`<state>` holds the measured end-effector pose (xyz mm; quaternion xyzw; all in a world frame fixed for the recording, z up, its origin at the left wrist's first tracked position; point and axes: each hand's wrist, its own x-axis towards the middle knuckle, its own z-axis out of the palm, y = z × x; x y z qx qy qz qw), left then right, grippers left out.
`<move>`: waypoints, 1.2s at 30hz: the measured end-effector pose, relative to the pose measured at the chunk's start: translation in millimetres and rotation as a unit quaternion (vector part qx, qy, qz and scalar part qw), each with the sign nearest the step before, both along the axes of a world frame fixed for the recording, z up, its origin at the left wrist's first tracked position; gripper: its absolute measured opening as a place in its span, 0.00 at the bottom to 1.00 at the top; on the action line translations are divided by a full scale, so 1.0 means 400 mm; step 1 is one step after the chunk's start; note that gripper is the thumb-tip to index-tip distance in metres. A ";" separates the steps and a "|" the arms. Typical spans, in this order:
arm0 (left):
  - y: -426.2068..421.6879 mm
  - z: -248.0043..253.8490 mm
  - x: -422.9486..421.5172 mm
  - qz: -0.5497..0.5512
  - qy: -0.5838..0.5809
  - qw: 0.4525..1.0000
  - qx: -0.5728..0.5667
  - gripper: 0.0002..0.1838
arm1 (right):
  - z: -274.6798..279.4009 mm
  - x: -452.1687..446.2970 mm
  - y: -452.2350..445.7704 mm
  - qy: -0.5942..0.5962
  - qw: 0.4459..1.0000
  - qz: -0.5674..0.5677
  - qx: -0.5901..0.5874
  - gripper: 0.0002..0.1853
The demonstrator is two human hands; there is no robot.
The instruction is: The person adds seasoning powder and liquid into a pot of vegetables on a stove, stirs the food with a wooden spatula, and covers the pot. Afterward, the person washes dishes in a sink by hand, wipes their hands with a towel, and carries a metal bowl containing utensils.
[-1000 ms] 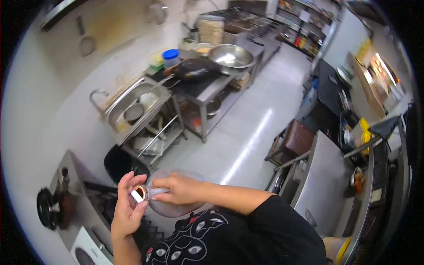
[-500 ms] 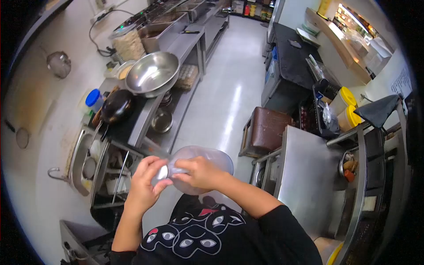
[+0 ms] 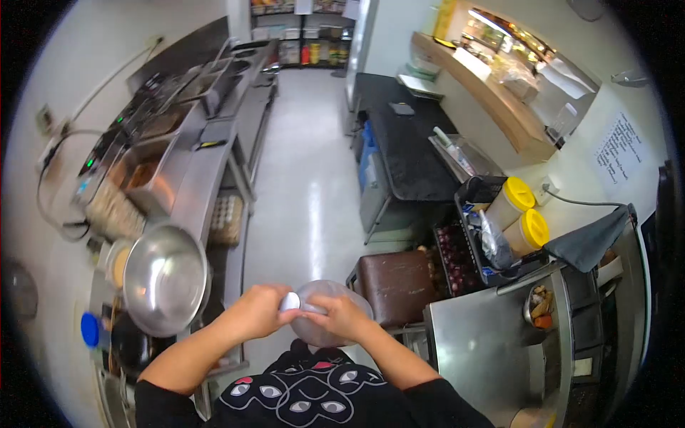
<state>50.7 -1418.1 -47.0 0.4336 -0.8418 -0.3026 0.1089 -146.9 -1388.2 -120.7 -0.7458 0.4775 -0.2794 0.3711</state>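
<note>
A large translucent jug (image 3: 321, 332) hangs in front of my body above the floor. My right hand (image 3: 339, 314) is closed round its handle near the neck. At the jug's mouth, the fingers of my left hand (image 3: 267, 310) are wrapped round the white cap (image 3: 290, 302). Both hands nearly touch each other. The mouth is hidden under the cap and fingers, and what the jug contains cannot be made out.
Left, a steel bowl (image 3: 165, 278) and fryers (image 3: 153, 171) stand on the counter. A brown padded stool (image 3: 396, 285) is ahead right, beside a steel worktop (image 3: 485, 349). Yellow-lidded containers (image 3: 526, 232) stand in a black crate.
The view has swung right from the sink towards the aisle. The dark opening seen in the jug's mouth earlier is now covered by the white cap. Both hands stay on the jug.
</note>
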 end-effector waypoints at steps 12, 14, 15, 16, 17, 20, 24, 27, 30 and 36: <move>-0.741 -0.061 -0.332 -0.112 0.005 0.994 0.018 0.15 | -0.034 -0.276 -0.592 0.041 0.978 -0.205 0.001 0.14; -0.848 -0.081 -0.336 -0.138 0.058 0.988 -0.029 0.15 | -0.029 -0.287 -0.714 0.015 0.981 -0.192 0.005 0.14; -0.905 -0.086 -0.337 -0.159 0.085 0.982 -0.062 0.16 | -0.022 -0.298 -0.786 -0.001 0.985 -0.174 -0.001 0.14; -0.963 -0.093 -0.337 -0.179 0.114 0.973 -0.095 0.17 | -0.018 -0.308 -0.851 -0.013 0.988 -0.155 -0.007 0.14; -1.023 -0.103 -0.331 -0.191 0.142 0.966 -0.096 0.18 | -0.026 -0.310 -0.914 -0.019 0.989 -0.144 -0.011 0.14; -1.196 -0.126 -0.306 -0.140 0.194 0.966 -0.099 0.19 | -0.050 -0.307 -1.125 -0.015 0.995 -0.096 -0.022 0.13; -1.419 -0.096 -0.272 0.083 0.001 0.997 0.005 0.21 | -0.056 -0.280 -1.415 0.024 0.999 -0.046 -0.010 0.12; -1.627 -0.096 -0.264 0.049 -0.117 0.991 0.031 0.18 | -0.070 -0.262 -1.620 0.030 0.998 -0.047 -0.023 0.12; -1.851 -0.096 -0.250 -0.054 0.067 0.996 -0.037 0.18 | -0.037 -0.262 -1.819 0.035 0.997 -0.067 -0.028 0.12; -2.272 -0.065 -0.333 -0.103 0.066 0.992 -0.018 0.19 | 0.020 -0.320 -2.176 0.049 0.991 -0.123 0.016 0.10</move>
